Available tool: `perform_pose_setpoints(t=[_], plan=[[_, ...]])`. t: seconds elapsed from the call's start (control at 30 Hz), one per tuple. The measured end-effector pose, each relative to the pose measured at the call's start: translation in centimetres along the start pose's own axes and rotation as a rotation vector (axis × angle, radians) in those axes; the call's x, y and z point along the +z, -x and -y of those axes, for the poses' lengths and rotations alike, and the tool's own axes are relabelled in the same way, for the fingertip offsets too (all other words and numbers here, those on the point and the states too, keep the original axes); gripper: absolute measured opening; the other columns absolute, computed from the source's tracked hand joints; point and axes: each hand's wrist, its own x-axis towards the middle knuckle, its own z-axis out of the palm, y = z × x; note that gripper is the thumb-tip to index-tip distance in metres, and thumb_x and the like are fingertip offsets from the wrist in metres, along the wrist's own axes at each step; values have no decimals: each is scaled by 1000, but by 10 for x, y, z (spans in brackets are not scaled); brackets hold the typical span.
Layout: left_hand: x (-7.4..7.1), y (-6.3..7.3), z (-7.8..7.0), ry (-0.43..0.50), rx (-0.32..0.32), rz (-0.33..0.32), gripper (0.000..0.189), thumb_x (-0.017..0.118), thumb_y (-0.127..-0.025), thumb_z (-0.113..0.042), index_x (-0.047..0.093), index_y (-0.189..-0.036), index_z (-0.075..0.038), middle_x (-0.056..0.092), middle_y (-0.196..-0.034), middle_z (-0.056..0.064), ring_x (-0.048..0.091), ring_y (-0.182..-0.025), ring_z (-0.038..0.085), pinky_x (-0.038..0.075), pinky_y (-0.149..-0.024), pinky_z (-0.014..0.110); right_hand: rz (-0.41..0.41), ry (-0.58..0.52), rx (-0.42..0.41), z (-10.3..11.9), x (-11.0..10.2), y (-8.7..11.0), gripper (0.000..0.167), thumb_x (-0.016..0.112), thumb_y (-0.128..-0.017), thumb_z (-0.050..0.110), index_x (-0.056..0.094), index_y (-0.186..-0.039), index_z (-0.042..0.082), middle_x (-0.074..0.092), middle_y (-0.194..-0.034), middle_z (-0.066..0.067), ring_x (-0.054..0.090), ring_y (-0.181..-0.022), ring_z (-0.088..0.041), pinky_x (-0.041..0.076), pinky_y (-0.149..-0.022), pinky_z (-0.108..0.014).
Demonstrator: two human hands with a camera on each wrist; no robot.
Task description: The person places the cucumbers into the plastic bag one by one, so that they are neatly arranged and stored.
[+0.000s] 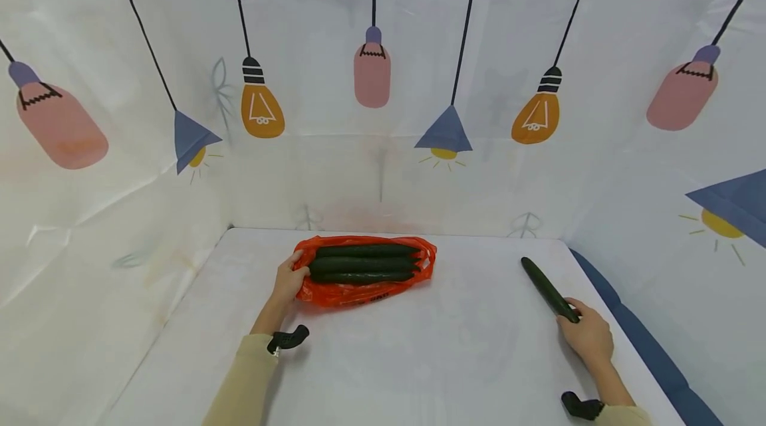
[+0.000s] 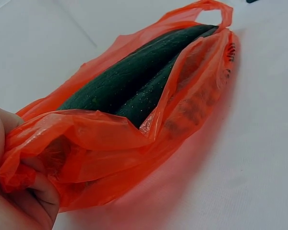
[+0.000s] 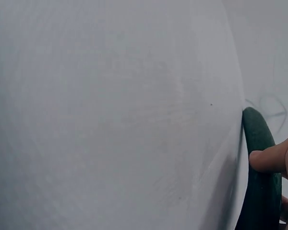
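A red plastic bag (image 1: pixel 341 294) lies on the white table, its mouth spread around several dark green cucumbers (image 1: pixel 362 264). My left hand (image 1: pixel 290 278) grips the bag's left end. In the left wrist view the thumb and curled fingers pinch the bunched red plastic (image 2: pixel 81 139), and the cucumbers (image 2: pixel 120 76) show through the opening. Far to the right, my right hand (image 1: pixel 589 336) holds a single cucumber (image 1: pixel 546 286) by its near end, the far end pointing away and to the left. The right wrist view shows the thumb pressed along this cucumber (image 3: pixel 259 201).
The white table (image 1: pixel 431 359) ends at a back edge against a wall covering (image 1: pixel 335 173) printed with hanging lamps. Past the table's right edge runs a blue padded strip (image 1: pixel 640 339). Each wrist wears a black strap mount (image 1: pixel 288 338).
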Motion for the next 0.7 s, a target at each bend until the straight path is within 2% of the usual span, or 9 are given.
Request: perform_pose_setpoints(t=[0.33,0.57,0.7], plan=[[-4,0,-4,-12,6,-17,68,47,-87,1,30,-153,-8,23,-156,19,25,-137,35,30,-109,50,-45,-84,-94,31,1,-8,43,61,-87,6,53,-128,-4,54,-110,-35,53,-96,-50,42,-74,-59],[-1,3,0,7,-3,-2,68,46,-88,1,30,-153,-8,21,-157,20,25,-137,35,30,-109,50,-23,-112,-160,43,8,-3,42,64,-85,5,56,-125,-4,56,-104,-31,55,-86,-40,41,-65,-43],[-2,2,-1,-22,11,7,69,46,-87,1,28,-153,-7,22,-157,19,22,-140,35,27,-110,50,-15,-129,-181,55,12,-1,41,64,-86,4,56,-126,-3,56,-103,-28,53,-85,-36,40,-66,-41]])
